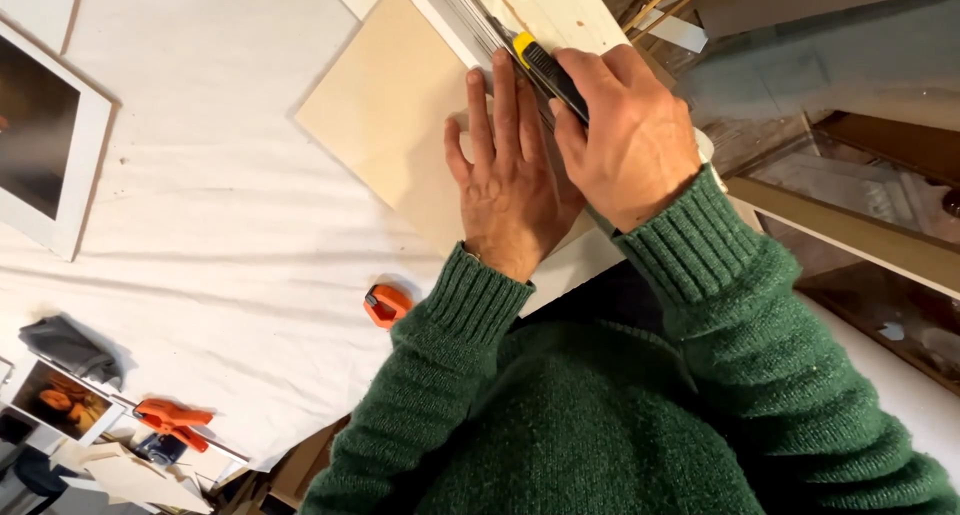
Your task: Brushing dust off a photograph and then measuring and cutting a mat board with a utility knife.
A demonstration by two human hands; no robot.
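One yellow-black utility knife point(545, 70) in right hand point(630, 135) fingers (closed), left hand point(510, 180) flat on one beige board point(385, 115).

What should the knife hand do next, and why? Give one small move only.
Probably draw the utility knife a little further along the metal straightedge, towards the body. The right hand has its grip shut on the knife, whose tip sits against the straightedge, while the left hand lies flat, pressing on the beige board, so the setup looks braced for a cut.
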